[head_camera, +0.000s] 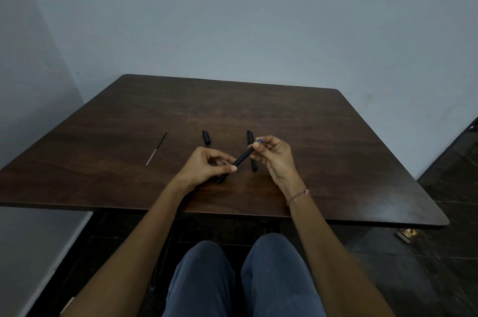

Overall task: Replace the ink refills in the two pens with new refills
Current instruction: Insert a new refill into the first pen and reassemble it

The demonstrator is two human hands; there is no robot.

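I sit at a dark wooden table point(336, 135) before a pale blue-grey wall point(232, 19); my blue trousers point(207, 285) (knees apart) show near, over dark floor tiles point(439, 252) at right.

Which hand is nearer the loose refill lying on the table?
Left. The left hand is right of the refill, apart from it; the right hand is farther right, past the held pen.

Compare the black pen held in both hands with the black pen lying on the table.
The held black pen slants midair between the left hand and right hand; the lying black pen rests on the wooden table. The held pen shows a blue tip; the lying pen none. Both are slim, black.
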